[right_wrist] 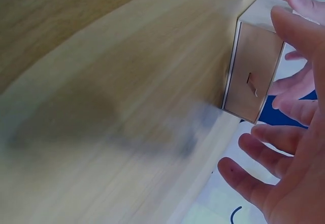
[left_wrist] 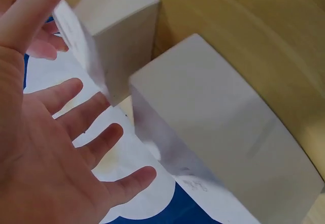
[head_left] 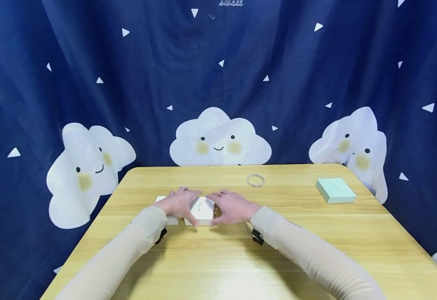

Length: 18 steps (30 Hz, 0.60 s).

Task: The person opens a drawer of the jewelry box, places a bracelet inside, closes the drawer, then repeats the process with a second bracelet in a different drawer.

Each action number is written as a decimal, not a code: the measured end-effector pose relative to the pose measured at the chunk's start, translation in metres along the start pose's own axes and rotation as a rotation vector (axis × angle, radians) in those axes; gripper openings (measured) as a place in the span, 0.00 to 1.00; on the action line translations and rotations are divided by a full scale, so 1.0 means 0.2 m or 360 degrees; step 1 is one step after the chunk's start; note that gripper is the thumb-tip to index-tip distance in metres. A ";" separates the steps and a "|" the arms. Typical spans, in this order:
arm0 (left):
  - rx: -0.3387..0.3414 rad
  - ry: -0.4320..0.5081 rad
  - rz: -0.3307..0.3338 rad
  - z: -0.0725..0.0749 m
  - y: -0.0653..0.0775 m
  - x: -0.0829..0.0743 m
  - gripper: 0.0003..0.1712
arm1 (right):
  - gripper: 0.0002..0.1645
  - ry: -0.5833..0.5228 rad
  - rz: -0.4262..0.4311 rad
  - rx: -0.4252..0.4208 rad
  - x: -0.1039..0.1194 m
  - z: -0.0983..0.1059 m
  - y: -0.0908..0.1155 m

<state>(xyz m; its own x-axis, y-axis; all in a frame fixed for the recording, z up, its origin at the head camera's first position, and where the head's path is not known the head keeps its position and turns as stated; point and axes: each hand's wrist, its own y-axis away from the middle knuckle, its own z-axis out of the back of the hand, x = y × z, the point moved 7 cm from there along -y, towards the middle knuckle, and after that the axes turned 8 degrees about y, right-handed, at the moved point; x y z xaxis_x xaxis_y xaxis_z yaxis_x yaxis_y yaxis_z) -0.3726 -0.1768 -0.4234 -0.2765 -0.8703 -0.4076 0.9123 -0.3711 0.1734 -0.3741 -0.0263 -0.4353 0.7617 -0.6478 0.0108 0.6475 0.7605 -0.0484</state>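
A white box (head_left: pixel 203 207) with small dark lettering on its top lies between the two hands. Its right end, in the right wrist view, is a brown panel (right_wrist: pixel 254 71) with a small pull tab. My left hand (head_left: pixel 181 204) reaches round the box's left part, thumb by the front edge and fingers spread. At the right end is my right hand (head_left: pixel 234 207), thumb close to the front corner, fingers loosely extended. Whether either hand touches the box is hard to tell. A second white box (left_wrist: pixel 218 122) sits just left of the first, partly hidden beneath my left hand.
Toward the back of the wooden table (head_left: pixel 218 254) lies a thin pale bangle-like ring (head_left: pixel 255 186). A mint-green box (head_left: pixel 335 190) rests near the right edge. Behind the table hangs a dark blue curtain (head_left: pixel 151 83) with clouds.
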 end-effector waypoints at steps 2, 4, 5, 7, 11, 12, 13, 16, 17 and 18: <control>-0.0005 0.0007 -0.0007 0.00 -0.01 -0.01 0.64 | 0.59 0.0004 -0.0010 0.0019 0.00 0.01 0.01; -0.0037 0.0016 -0.0023 0.01 -0.01 -0.02 0.59 | 0.60 0.0002 -0.0016 0.0025 -0.01 0.02 0.03; -0.0060 0.0022 -0.0033 0.01 -0.02 -0.03 0.57 | 0.60 -0.0003 -0.0017 0.0023 -0.01 0.03 0.04; -0.0112 0.0038 -0.0059 0.02 -0.02 -0.06 0.51 | 0.60 -0.0011 -0.0017 0.0020 -0.02 0.03 0.05; -0.0178 0.0044 -0.0101 -0.01 -0.03 -0.11 0.44 | 0.59 -0.0018 -0.0015 0.0057 -0.03 0.01 0.10; -0.0191 0.0039 -0.0106 -0.02 -0.03 -0.12 0.44 | 0.59 -0.0018 -0.0015 0.0074 -0.04 0.00 0.11; -0.0197 0.0021 -0.0106 -0.03 -0.03 -0.13 0.43 | 0.59 -0.0020 -0.0015 0.0089 -0.04 0.00 0.12; -0.0232 -0.0031 -0.0105 -0.04 -0.04 -0.15 0.41 | 0.59 -0.0040 -0.0013 0.0104 -0.05 0.00 0.13; -0.0243 -0.0039 -0.0103 -0.04 -0.04 -0.16 0.41 | 0.60 -0.0038 -0.0014 0.0104 -0.06 0.01 0.13; -0.0254 -0.0045 -0.0106 -0.04 -0.04 -0.17 0.40 | 0.60 -0.0044 -0.0018 0.0102 -0.06 0.02 0.14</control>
<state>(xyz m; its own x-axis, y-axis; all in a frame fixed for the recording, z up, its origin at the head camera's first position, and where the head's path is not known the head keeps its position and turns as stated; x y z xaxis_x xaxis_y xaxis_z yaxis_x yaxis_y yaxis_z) -0.3689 -0.1414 -0.4182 -0.3445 -0.8550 -0.3876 0.9274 -0.3742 0.0012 -0.3661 0.0026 -0.4335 0.7542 -0.6555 0.0388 0.6554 0.7551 0.0160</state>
